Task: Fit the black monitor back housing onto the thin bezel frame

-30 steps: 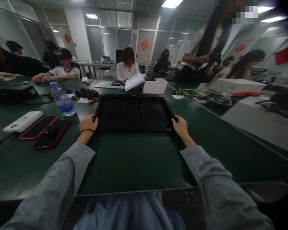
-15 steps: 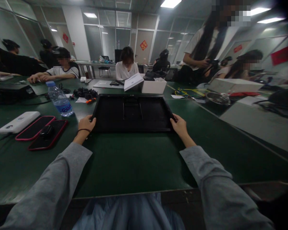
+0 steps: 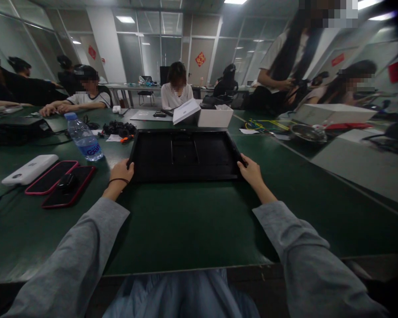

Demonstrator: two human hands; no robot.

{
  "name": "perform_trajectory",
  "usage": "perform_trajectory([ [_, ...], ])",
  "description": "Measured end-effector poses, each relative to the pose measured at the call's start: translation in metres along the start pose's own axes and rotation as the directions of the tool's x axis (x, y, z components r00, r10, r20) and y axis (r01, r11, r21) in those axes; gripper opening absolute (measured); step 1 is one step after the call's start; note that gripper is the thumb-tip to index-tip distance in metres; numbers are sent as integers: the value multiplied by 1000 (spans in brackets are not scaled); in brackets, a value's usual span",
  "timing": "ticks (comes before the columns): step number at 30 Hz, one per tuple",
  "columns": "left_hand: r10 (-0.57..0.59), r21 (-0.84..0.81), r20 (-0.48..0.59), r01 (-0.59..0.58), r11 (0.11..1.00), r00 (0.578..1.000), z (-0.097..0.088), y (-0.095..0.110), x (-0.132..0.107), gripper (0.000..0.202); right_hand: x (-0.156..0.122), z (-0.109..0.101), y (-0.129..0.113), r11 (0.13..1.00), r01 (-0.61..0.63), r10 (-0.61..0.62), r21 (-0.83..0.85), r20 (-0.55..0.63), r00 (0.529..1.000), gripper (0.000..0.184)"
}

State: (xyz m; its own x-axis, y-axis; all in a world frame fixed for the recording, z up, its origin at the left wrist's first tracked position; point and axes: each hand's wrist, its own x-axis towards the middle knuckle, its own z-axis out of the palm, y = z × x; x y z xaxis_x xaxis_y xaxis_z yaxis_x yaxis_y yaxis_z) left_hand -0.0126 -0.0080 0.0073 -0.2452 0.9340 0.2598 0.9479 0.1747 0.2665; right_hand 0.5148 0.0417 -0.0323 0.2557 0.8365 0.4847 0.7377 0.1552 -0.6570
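Observation:
A black rectangular tray-like panel (image 3: 152, 154) with a raised rim lies on the green table in front of me. A thin U-shaped frame stands out at the middle of its far half. My left hand (image 3: 122, 172) is closed on the panel's left edge near the front corner, thumb on top. At the opposite side, my right hand (image 3: 251, 169) grips the right edge in the same way. The undersides of the fingers are hidden by the rim.
Left of the panel are a water bottle (image 3: 86, 141), a white power bank (image 3: 29, 169) and two red-edged phones (image 3: 69, 196). Beyond it stand a white box (image 3: 215, 117) and tangled black cables (image 3: 119, 128). To the right are yellow cables (image 3: 257, 126) and a grey-white board (image 3: 361, 165). Several people are around.
The whole view has shifted slightly. Both hands keep the same hold on the panel, which stays in about the same place on the table.

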Motion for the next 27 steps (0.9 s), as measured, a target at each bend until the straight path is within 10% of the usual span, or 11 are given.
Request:
perform_trajectory([
  [27,-13,-61,68,17,998,998,13,-6,6,54,-3,7,-1,995,-27,30,-91,32,999,55],
])
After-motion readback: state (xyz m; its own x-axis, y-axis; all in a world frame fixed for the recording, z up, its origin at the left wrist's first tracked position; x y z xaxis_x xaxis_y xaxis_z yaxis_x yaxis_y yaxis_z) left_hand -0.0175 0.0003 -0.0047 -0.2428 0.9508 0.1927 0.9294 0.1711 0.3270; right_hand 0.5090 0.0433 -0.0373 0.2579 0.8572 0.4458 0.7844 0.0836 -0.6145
